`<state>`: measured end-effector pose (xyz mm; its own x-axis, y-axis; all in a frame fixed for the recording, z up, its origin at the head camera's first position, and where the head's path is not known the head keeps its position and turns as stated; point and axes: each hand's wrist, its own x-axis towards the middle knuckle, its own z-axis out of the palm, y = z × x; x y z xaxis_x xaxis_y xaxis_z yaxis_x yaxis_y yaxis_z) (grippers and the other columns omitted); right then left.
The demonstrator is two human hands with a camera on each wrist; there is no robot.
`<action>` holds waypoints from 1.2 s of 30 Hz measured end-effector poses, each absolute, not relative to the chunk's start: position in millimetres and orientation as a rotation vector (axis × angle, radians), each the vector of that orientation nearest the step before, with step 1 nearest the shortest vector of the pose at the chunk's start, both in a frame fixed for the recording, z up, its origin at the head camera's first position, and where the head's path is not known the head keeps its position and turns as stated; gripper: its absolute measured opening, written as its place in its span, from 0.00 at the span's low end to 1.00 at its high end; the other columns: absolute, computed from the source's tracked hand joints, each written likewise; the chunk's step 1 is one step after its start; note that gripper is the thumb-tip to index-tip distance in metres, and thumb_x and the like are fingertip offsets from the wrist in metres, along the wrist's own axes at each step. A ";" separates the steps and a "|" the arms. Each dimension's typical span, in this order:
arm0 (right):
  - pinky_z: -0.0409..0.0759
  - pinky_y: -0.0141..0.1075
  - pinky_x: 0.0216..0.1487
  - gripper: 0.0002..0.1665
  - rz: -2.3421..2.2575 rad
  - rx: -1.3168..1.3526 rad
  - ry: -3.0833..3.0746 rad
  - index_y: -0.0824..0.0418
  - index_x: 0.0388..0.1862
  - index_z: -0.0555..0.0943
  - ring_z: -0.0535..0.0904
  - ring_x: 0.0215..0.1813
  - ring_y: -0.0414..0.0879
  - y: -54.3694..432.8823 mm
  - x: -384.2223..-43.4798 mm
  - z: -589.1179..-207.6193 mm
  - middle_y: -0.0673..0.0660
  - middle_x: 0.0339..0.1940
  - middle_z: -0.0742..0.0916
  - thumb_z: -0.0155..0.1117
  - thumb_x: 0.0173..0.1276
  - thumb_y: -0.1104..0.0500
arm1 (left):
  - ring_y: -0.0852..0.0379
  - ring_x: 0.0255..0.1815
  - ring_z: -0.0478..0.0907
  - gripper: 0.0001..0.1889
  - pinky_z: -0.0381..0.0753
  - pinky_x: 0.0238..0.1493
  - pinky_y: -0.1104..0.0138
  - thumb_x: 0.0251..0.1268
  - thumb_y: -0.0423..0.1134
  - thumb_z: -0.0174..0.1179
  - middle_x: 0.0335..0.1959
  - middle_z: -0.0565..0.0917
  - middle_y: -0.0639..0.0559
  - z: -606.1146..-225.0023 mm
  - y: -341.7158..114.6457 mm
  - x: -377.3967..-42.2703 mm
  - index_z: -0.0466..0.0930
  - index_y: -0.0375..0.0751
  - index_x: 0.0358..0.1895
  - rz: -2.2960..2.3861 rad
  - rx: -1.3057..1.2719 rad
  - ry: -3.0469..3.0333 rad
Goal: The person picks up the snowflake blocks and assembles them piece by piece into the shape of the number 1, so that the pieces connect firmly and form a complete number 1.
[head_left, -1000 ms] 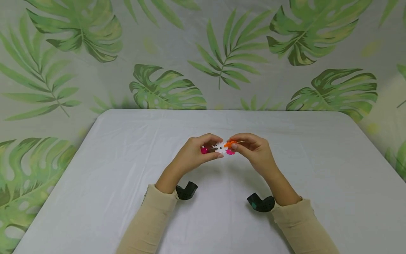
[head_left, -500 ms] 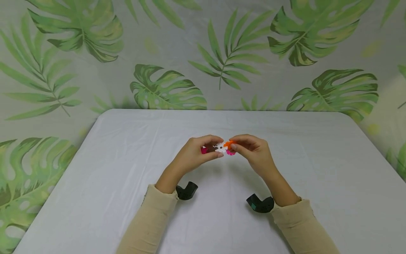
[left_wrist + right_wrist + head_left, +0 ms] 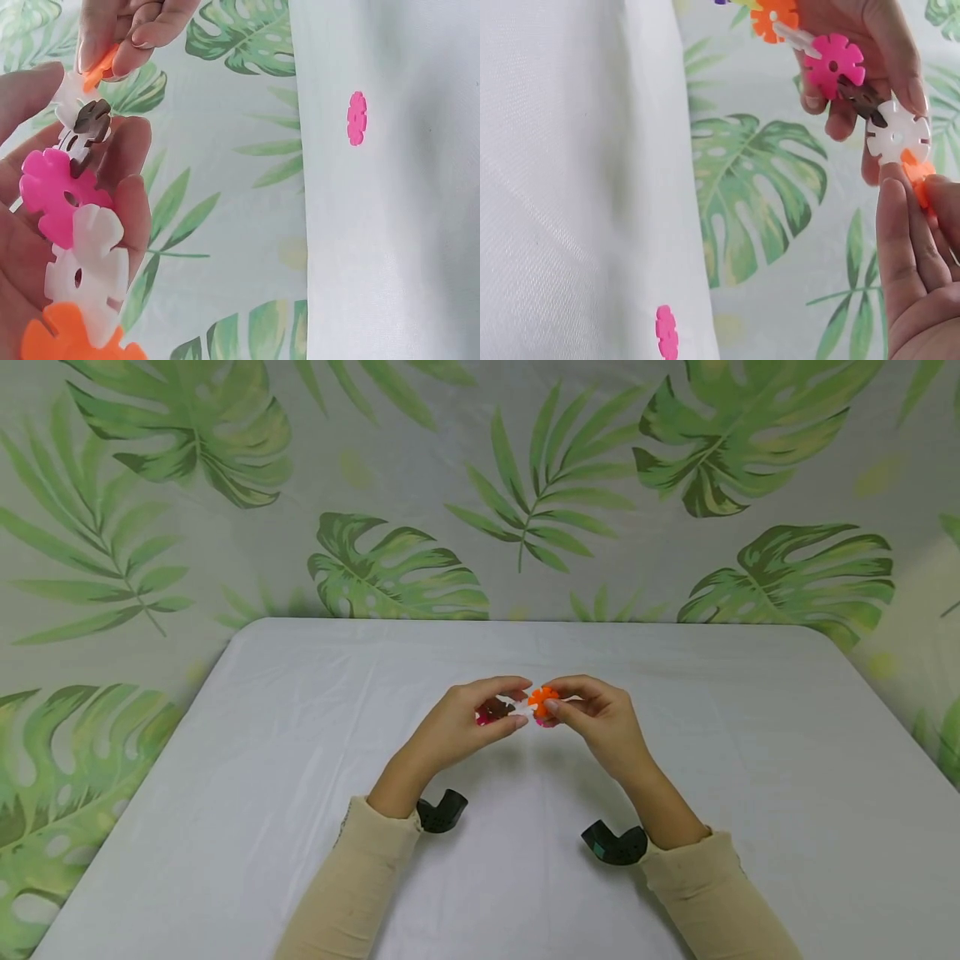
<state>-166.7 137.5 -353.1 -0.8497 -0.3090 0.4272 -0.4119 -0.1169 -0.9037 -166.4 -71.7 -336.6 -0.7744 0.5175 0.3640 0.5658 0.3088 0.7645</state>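
A chain of slotted snowflake discs hangs together in the air. My left hand (image 3: 476, 717) holds it, thumb and fingers around its white end disc (image 3: 892, 139) with the rest lying along the palm. Behind that come a brown disc (image 3: 861, 97), a pink disc (image 3: 834, 66), another white disc (image 3: 75, 281) and an orange one (image 3: 64, 337). My right hand (image 3: 600, 718) pinches a separate-coloured end piece, an orange disc (image 3: 542, 700), between thumb and fingers. In the right wrist view this orange disc meets the white end disc's edge, overlapping at a slot.
One loose pink disc (image 3: 357, 118) lies on the white-covered table (image 3: 300, 710). A leaf-printed cloth (image 3: 405, 468) hangs behind the table's far edge. Black wrist devices (image 3: 442, 811) jut from both sleeves.
The orange disc has turned from nearly edge-on to face-on in my right fingers. The white end disc has tilted in my left hand; both hands stay close together.
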 end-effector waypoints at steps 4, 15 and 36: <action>0.79 0.40 0.38 0.10 2.180 0.780 -2.036 0.77 0.41 0.75 0.81 0.30 0.49 134.6 -164.7 -351.9 0.60 0.36 0.81 0.58 0.59 0.74 | 0.63 0.34 0.77 0.22 0.76 0.37 0.72 0.54 0.39 0.64 0.41 0.80 0.50 -336.5 -71.5 -166.5 0.74 0.40 0.54 -1.471 -1.081 -2.478; 0.79 0.45 0.34 0.12 2.251 0.698 -2.041 0.76 0.42 0.73 0.81 0.26 0.53 128.1 -160.9 -350.7 0.65 0.31 0.76 0.59 0.58 0.75 | 0.65 0.32 0.75 0.19 0.76 0.32 0.72 0.55 0.37 0.63 0.42 0.80 0.56 -339.4 -69.2 -168.0 0.76 0.43 0.52 -1.446 -1.075 -2.467; 0.79 0.36 0.38 0.14 2.101 0.791 -2.085 0.71 0.43 0.74 0.79 0.33 0.49 133.3 -165.0 -355.5 0.61 0.35 0.79 0.62 0.57 0.71 | 0.65 0.31 0.76 0.18 0.76 0.32 0.74 0.53 0.36 0.64 0.40 0.81 0.56 -340.9 -69.9 -168.6 0.77 0.43 0.50 -1.390 -1.008 -2.473</action>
<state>-165.0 133.3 -355.5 -0.8638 -0.2973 0.4067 -0.4045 -0.0721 -0.9117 -168.6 -69.9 -340.9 -0.7680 0.4877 0.4151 0.6082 0.3523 0.7113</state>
